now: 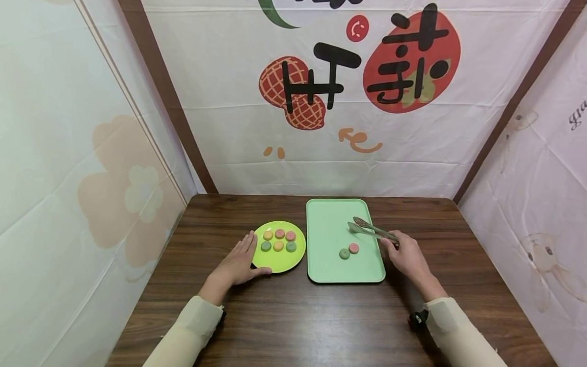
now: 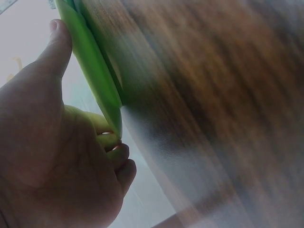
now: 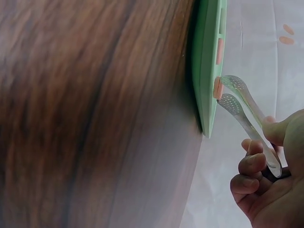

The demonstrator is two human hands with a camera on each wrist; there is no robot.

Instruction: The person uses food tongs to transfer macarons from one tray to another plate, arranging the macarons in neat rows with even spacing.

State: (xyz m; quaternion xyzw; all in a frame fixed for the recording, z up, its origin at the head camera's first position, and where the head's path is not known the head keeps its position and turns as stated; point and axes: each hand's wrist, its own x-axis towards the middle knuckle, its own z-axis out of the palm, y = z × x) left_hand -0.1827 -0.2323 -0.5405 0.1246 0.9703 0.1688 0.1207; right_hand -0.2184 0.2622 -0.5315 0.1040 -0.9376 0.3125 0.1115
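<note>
My left hand rests against the left rim of a lime-green plate, fingers fairly straight, thumb along its near edge. Several macarons in yellow, pink and green lie on the plate in two rows. To the right, my right hand holds metal tongs over a pale green tray, their perforated heads apart. On the tray sit a green macaron and a pink macaron. The right wrist view shows an orange-pink macaron beside the tongs' heads; the head view does not show it clearly.
Plate and tray stand side by side on a dark wooden table, a narrow gap between them. A printed white cloth hangs behind the table, and more cloth hangs at both sides.
</note>
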